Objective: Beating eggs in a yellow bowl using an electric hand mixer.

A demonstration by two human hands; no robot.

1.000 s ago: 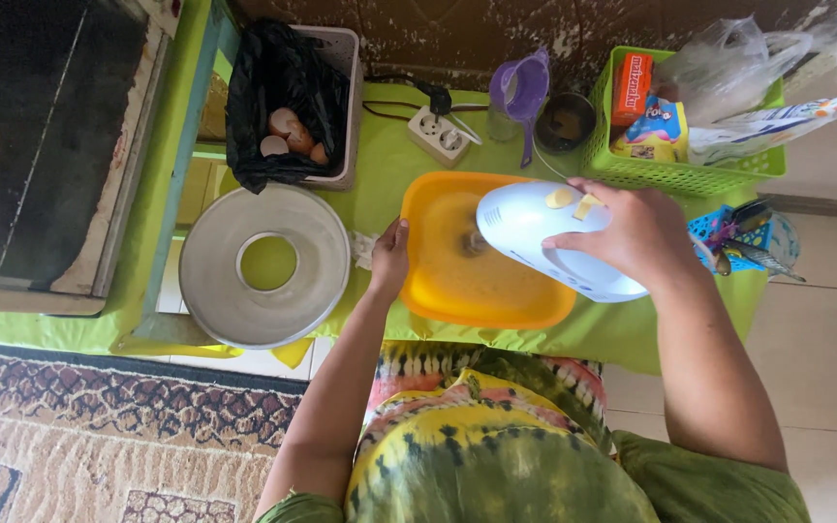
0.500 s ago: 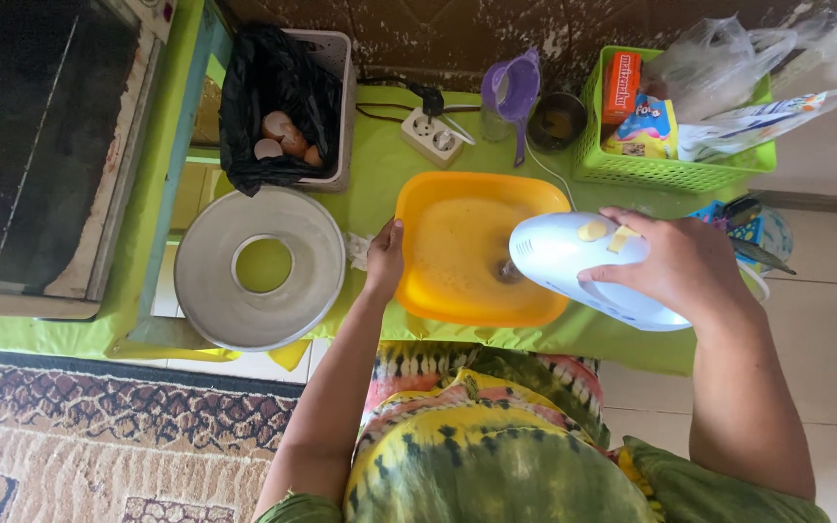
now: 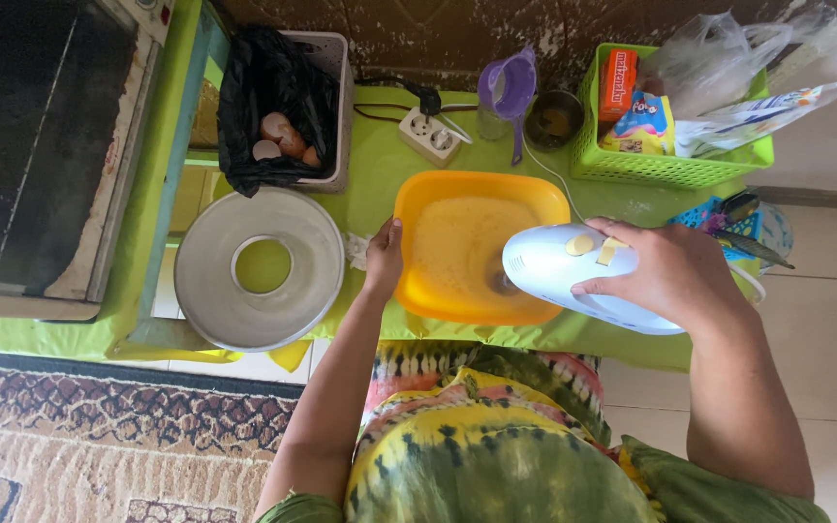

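While your right hand [image 3: 675, 276] wraps around the white hand mixer [image 3: 573, 276], its beaters sit down in the pale batter inside the orange bowl [image 3: 477, 247] between your hands. Your left hand [image 3: 383, 260] presses against the bowl's near-left rim, fingers together. That mixer looks top-heavy, so grip its handle firmly; the plastic bowl seems light and likely to slide on the green bench [image 3: 380, 169].

Both arms outstretched — left hand [image 3: 384, 258] flat, fingers extended — right hand [image 3: 668, 274] curled, gripping.
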